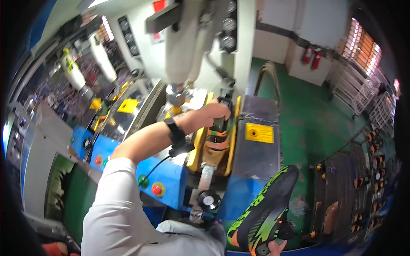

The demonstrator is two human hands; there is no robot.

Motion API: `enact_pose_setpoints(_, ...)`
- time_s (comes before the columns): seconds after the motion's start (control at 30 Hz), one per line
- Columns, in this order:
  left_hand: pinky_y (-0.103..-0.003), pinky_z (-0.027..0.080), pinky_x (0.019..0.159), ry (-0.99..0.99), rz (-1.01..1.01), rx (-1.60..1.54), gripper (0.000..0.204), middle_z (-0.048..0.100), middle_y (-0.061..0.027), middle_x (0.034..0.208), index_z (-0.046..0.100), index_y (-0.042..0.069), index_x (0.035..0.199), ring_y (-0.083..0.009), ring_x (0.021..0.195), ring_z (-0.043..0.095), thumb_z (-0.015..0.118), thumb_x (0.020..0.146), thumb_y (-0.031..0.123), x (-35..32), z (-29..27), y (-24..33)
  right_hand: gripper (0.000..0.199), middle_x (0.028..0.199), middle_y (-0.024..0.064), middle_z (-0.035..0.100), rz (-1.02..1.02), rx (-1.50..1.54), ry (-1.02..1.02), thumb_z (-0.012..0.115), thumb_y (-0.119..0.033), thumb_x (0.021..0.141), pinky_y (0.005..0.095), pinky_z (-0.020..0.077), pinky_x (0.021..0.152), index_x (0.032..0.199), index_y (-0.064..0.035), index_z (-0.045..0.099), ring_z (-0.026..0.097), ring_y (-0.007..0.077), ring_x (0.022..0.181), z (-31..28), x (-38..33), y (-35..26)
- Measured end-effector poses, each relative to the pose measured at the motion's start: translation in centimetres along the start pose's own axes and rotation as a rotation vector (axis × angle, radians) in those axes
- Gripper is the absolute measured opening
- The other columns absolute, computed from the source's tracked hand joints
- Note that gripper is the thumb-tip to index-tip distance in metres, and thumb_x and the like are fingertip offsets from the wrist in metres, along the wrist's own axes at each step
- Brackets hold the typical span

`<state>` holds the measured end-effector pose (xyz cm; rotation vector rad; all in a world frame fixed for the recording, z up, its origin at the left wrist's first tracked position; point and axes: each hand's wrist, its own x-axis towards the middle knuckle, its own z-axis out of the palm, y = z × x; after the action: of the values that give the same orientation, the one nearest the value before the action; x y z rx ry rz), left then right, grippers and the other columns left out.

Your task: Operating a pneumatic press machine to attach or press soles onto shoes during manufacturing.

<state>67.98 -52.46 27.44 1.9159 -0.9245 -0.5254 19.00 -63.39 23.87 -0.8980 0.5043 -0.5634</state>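
My left hand (pixel 217 113) reaches across into the machine, fingers curled over the far end of a dark shoe (pixel 217 140) with orange bands. That shoe sits between two upright yellow pads (pixel 232 141), its near end on a brownish support. The fingertips are partly hidden. At the lower right, my right hand (pixel 276 248) is closed on another shoe (pixel 267 213), black with a bright green speckled sole edge and green and orange marks. This shoe is held tilted, toe up and away. Only a few fingers of the right hand show.
Below the pads is a round black gauge (pixel 209 200). A blue panel carries a red button (pixel 157 190). A metal plate (pixel 258 149) with a yellow label lies right of the pads. A rack of shoes (pixel 354 187) stands at right; a white column (pixel 181 51) hangs above.
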Motion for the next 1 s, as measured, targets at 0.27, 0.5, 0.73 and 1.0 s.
enact_pose_setpoints(0.27, -0.035, 0.046, 0.096, 0.456, -0.327, -1.078, 0.078, 0.053, -0.0108, 0.126, 0.043, 0.002, 0.132, -0.0217, 0.113, 0.056, 0.068, 0.059, 0.006, -31.3, 0.2, 5.8, 0.066, 0.117, 0.0106, 0.055, 0.176, -0.174, 0.153, 0.065, -0.014, 0.074, 0.038, 0.0504, 0.088, 0.135, -0.0035, 0.042, 0.058, 0.0248, 0.105, 10.4, 6.3, 0.1)
enact_pose_setpoints(0.5, -0.039, 0.053, 0.087, 1.174, -0.115, -1.241, 0.084, 0.058, -0.0206, 0.115, 0.04, 0.002, 0.129, -0.0323, 0.102, 0.062, 0.061, 0.049, 0.007, -52.7, 6.4, 5.7, 0.024, 0.093, 0.0096, 0.065, 0.612, -0.679, -0.231, 0.066, -0.016, 0.075, 0.0368, 0.0512, 0.072, 0.096, -0.0055, 0.06, 0.063, 0.0258, 0.082, 22.6, 28.8, 2.8)
enact_pose_setpoints(0.73, -0.039, 0.048, 0.082, 1.62, -0.76, -0.445, 0.05, 0.063, -0.0147, 0.096, 0.061, -0.004, 0.101, -0.0276, 0.089, 0.059, 0.082, 0.06, 0.016, -62.5, 17.9, -0.6, 0.027, 0.087, 0.0147, 0.062, 0.178, -0.998, -0.306, 0.063, -0.005, 0.07, 0.0376, 0.0517, 0.068, 0.093, 0.0093, 0.058, 0.063, 0.0247, 0.078, 26.1, 33.9, 10.9)
enact_pose_setpoints(1.0, -0.038, 0.047, 0.087, 1.224, -1.022, -0.71, 0.04, 0.061, -0.0146, 0.106, 0.061, -0.003, 0.107, -0.0273, 0.099, 0.058, 0.071, 0.068, 0.001, -60.8, 11.5, 0.2, 0.042, 0.092, 0.0351, 0.06, -0.269, -1.444, -0.189, 0.056, -0.008, 0.072, 0.0496, 0.0486, 0.083, 0.105, 0.0135, 0.044, 0.061, 0.0498, 0.088, 26.9, 29.5, 13.4)
